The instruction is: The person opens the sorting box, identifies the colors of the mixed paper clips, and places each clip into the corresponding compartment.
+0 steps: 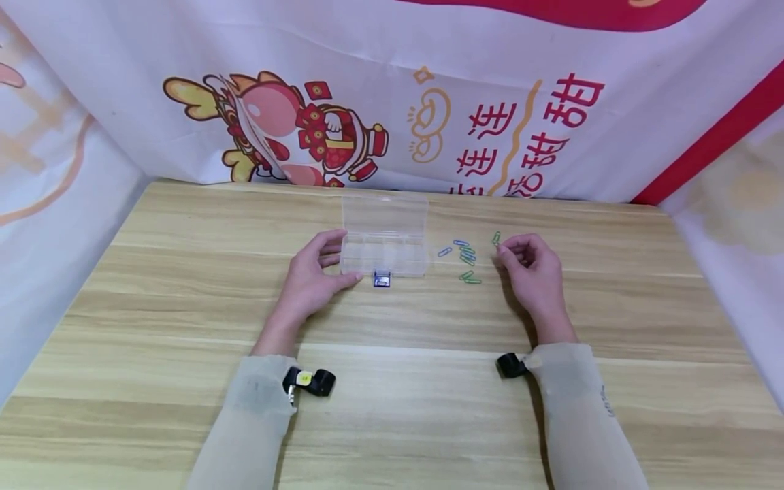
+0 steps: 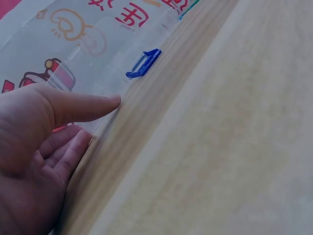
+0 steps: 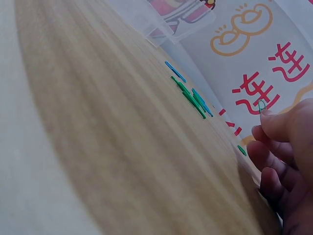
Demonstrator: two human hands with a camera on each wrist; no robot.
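Observation:
A clear plastic compartment box [image 1: 384, 253] stands mid-table with its lid [image 1: 384, 214] raised and a blue latch [image 1: 382, 278] at the front. My left hand [image 1: 318, 269] holds the box's left end, the thumb [image 2: 90, 105] lying along the front wall of the box [image 2: 105, 68] and the fingers curled at its side. Several blue and green paper clips [image 1: 467, 260] lie loose to the right of the box. My right hand [image 1: 529, 265] is just right of them and pinches a green paper clip [image 3: 262, 105] at its fingertips. Another green clip [image 1: 496, 237] lies beside those fingers.
The wooden table [image 1: 392, 408] is walled at the back and both sides by a white printed cloth [image 1: 502, 122]. The clips [image 3: 193, 98] lie about a hand's width from the box corner [image 3: 156, 29].

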